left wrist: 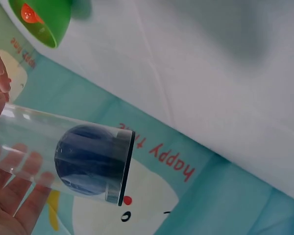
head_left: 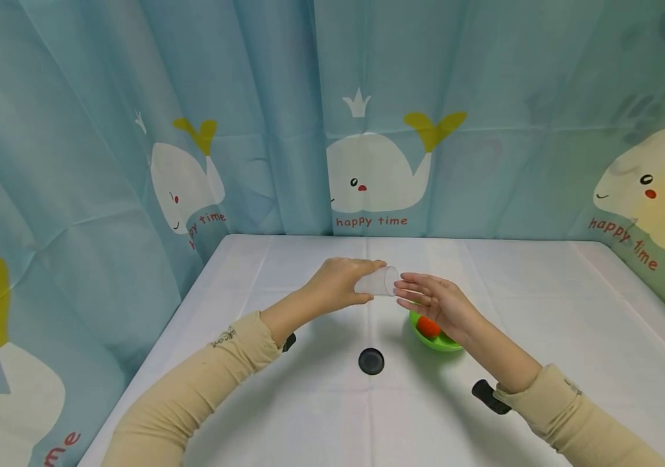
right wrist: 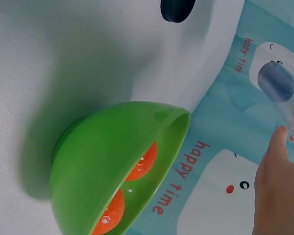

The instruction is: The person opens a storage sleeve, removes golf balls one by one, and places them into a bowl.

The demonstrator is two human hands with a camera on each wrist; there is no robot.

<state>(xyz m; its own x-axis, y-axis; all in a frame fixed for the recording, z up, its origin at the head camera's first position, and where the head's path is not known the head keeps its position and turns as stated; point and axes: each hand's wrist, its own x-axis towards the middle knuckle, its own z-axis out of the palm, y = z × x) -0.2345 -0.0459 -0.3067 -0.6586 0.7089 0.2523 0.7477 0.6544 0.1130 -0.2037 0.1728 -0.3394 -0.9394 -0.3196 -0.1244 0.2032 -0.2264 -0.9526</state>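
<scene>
Above the table, my left hand [head_left: 338, 284] grips a clear plastic tube [head_left: 374, 283], which lies on its side in the air. A dark blue ball [left wrist: 81, 159] sits inside the tube against its black-edged end, as the left wrist view shows; in the head view the ball is hidden behind my left hand. Close to the tube's other end, my right hand [head_left: 442, 303] has its fingers extended towards the rim. Under the right hand stands a green bowl [head_left: 444, 345], partly covered by it, with orange balls [right wrist: 143, 164] inside.
A round black lid-like disc [head_left: 371, 361] lies on the white-covered table [head_left: 321, 415], left of the bowl. Near the right sleeve is a black handle-shaped piece [head_left: 490, 397]; another dark piece [head_left: 290, 342] shows beside the left cuff. A blue whale-print curtain [head_left: 286, 162] hangs behind the table.
</scene>
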